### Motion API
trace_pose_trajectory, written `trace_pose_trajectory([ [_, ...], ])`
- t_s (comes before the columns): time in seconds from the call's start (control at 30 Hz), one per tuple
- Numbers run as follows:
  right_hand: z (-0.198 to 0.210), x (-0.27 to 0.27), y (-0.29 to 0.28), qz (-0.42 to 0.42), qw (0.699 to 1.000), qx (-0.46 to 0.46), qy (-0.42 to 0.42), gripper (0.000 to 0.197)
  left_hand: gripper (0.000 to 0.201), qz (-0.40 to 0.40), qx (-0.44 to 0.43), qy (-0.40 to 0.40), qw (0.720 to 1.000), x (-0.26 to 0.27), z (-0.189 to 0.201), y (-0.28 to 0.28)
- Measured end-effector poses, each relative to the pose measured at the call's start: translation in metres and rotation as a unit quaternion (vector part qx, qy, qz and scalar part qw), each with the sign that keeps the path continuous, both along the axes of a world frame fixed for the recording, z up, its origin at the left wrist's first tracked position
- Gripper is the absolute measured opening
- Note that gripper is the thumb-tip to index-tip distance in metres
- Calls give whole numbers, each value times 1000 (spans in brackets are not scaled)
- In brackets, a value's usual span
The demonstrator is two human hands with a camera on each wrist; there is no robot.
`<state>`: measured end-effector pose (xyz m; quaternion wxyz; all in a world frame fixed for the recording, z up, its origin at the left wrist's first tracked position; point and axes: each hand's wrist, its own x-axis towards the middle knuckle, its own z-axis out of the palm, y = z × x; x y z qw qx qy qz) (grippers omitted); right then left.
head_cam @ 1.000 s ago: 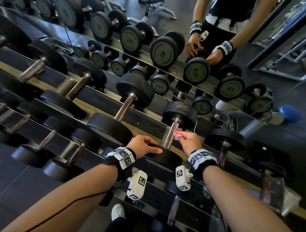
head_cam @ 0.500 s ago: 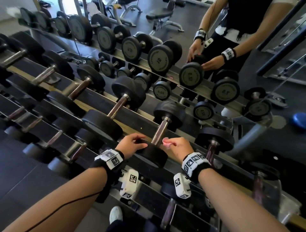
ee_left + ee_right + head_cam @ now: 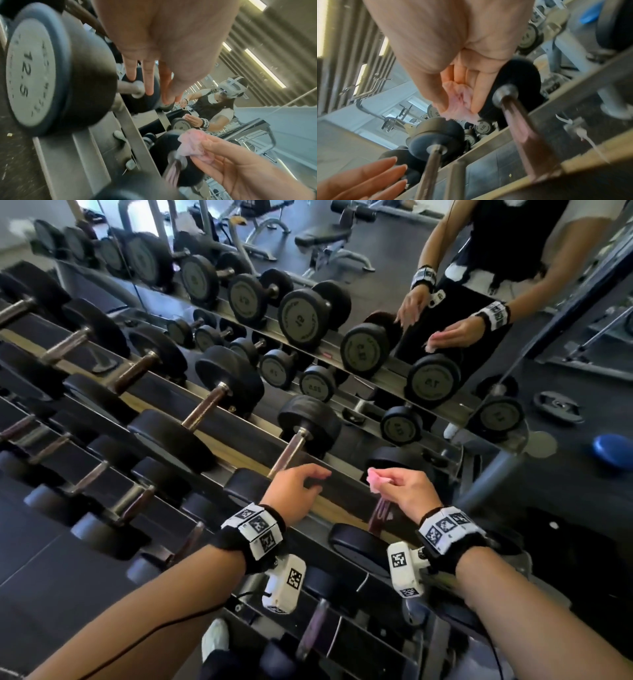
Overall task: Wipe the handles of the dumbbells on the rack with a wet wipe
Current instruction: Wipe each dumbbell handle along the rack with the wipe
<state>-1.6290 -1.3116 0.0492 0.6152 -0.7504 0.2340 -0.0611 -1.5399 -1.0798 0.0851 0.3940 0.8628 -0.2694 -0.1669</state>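
Here the right hand [image 3: 407, 491] fingers [image 3: 476, 100] pinch the pink wipe [image 3: 376, 479]; left hand [image 3: 294, 494] loosely spread.

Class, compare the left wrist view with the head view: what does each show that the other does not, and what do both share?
Only the left wrist view shows the 12.5 marking on a dumbbell end, the headset in the mirror reflection and the ceiling lights. Only the head view shows both wristbands, the long rack of dumbbells, the blue object on the floor and a bench. Both show the left hand with relaxed fingers and the right hand pinching the pink wipe.
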Motion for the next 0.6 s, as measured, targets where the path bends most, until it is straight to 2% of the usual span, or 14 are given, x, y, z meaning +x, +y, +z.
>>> trace_pose_trajectory([
  [0.17,-17,-34,-40,-37,996,-75,14,14,31,-24,27,71,997,-27,-29,-28],
  [0.27,-33,-47,-49,-67,995,-69,17,14,42,-23,37,123,991,-36,-44,-37],
  [0.4,-49,-47,-47,-92,991,-89,27,21,58,-14,74,158,984,-44,-60,-40],
  [0.6,-58,-32,-31,-84,987,-118,61,24,53,14,73,196,978,-44,-73,-38],
])
